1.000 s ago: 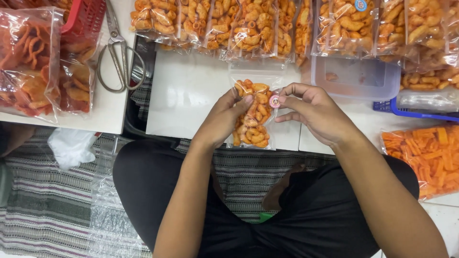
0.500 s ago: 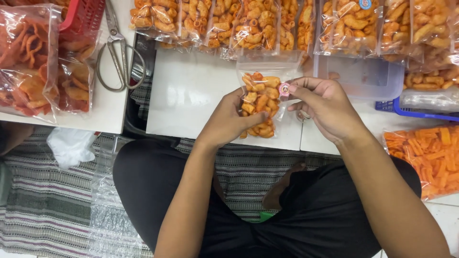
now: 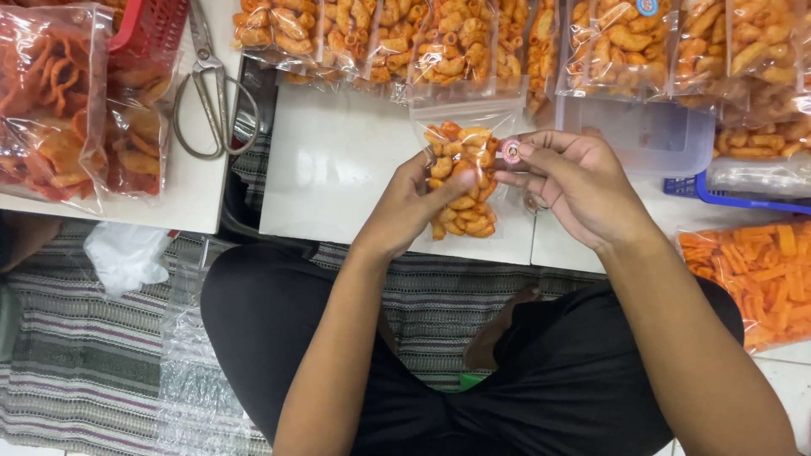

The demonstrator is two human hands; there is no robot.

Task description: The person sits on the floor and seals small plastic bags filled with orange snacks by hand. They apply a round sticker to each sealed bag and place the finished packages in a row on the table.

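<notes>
Clear plastic bag (image 3: pixel 460 173) of orange curled snacks is sitting upright over the near edge of the white tabletop (image 3: pixel 338 177), held between both hands. Left hand (image 3: pixel 405 207) is gripping the bag's left side, fingers closed on the film. Right hand (image 3: pixel 583 186) is pinching a small round pink-and-white sticker (image 3: pixel 510 150) against the bag's upper right edge, thumb and forefinger closed on it. Hands are close together, only the bag between them.

Along the far edge a row of filled snack bags (image 3: pixel 439 38) is lying side by side, at least seven in view; one near the far right is carrying a round blue sticker (image 3: pixel 647 7). An empty clear plastic tub (image 3: pixel 650 135) is sitting just behind the right hand. One pair of metal scissors (image 3: pixel 211 93) is lying near the far left corner, well clear of the hands. Two bags of red ring-shaped crackers (image 3: pixel 51 101) are resting at the left edge beside a red basket (image 3: pixel 152 25). A blue tray rim (image 3: pixel 735 198) is showing at the right edge. Loose orange sticks in plastic (image 3: pixel 752 279) are lying to the right of the person's knee, off the table. Nothing is blocking the held bag.
</notes>
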